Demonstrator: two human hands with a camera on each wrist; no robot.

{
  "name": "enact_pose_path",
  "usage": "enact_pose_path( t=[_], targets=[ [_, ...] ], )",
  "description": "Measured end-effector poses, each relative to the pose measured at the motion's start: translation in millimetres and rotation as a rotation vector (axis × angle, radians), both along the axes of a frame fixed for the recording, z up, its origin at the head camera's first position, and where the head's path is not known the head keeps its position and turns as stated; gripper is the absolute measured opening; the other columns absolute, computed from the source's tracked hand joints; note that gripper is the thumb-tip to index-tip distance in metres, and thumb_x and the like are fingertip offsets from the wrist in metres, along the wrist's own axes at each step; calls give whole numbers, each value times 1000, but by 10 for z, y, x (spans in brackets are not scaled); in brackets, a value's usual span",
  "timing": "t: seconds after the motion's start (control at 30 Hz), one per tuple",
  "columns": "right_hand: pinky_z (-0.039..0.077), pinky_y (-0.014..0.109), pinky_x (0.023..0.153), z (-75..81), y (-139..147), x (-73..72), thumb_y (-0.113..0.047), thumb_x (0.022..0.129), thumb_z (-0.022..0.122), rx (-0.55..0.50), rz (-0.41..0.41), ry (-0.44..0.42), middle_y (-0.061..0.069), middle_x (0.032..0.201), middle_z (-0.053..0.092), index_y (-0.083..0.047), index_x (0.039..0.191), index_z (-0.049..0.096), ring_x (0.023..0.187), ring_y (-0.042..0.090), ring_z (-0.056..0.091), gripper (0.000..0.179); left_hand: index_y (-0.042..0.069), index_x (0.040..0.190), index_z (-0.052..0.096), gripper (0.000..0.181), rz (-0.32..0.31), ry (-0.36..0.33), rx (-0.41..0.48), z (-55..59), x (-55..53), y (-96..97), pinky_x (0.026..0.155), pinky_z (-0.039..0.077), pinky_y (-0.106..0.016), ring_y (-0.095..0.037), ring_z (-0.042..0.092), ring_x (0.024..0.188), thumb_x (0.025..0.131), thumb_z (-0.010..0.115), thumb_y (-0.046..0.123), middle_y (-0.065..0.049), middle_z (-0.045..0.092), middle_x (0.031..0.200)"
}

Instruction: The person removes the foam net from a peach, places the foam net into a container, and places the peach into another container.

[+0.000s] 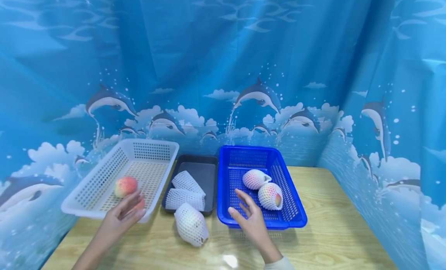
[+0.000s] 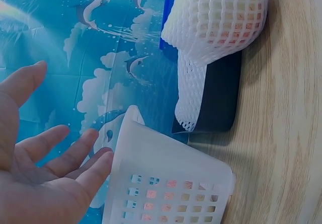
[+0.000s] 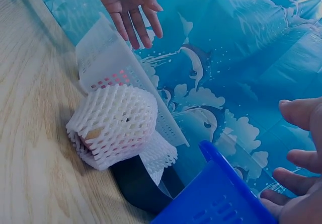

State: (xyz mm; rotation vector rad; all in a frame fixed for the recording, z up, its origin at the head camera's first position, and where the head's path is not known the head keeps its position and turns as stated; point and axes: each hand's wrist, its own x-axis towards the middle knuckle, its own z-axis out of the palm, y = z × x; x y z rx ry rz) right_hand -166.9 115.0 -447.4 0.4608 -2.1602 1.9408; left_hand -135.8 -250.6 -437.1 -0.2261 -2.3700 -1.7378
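Note:
My left hand (image 1: pixel 122 214) hovers over the near rim of the white basket (image 1: pixel 81 214), fingers spread and gripping nothing. Inside that basket lies a bare peach (image 1: pixel 126 186); a second is partly hidden behind the fingers. My right hand (image 1: pixel 252 219) is held above the near left side of the blue basket (image 1: pixel 294 223), its fingers loosely bent around empty air. Two peaches in foam nets (image 1: pixel 256 179) lie in the blue basket. Between the hands, a fruit in a white foam net (image 1: pixel 191 224) rests at the near edge of the black tray (image 1: pixel 203 167).
Two empty-looking foam nets (image 1: pixel 184 200) lie in the black tray, which stands between the baskets. All sit on a wood-grain table (image 1: pixel 313 243). A blue dolphin-print curtain (image 1: pixel 209 68) hangs behind and along both sides.

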Motion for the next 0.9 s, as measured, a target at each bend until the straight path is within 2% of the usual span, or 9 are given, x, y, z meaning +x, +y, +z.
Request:
enact_pose_path(
  t=[0.13,0.4,0.67,0.77,0.9],
  targets=[
    [38,23,107,-12,-2,-11,-5,87,68,5,-6,4,22,139,48,3,135,48,132,37,41,53,-3,144,35,59,2,-16,-23,8,-2,0,86,48,-11,15,48,108,93,61,9,-28,45,139],
    [37,20,106,-28,-6,-27,-6,85,70,2,-17,-11,16,140,49,1,135,49,132,32,41,55,-4,145,33,59,-14,-36,-27,16,1,-7,88,46,-10,15,47,109,94,61,12,-29,43,140],
    [37,19,106,-6,-24,-17,-6,85,70,-5,-7,-14,18,141,48,0,136,48,133,31,41,55,-2,144,36,57,-5,-45,-29,64,0,19,87,48,-12,13,50,109,95,60,15,-28,43,141],
    [38,22,107,15,-62,-11,-5,85,69,-5,7,-3,18,141,48,0,136,48,133,32,40,55,-1,143,38,56,-9,-43,-37,84,-17,68,87,48,-13,14,48,108,95,61,16,-25,45,141],
    [38,36,109,41,-156,-8,-4,86,68,-10,51,30,19,140,48,2,135,49,132,35,42,53,-4,140,42,56,-47,1,-28,84,-74,189,90,47,-14,11,48,112,92,65,12,-25,47,139]
  ],
)
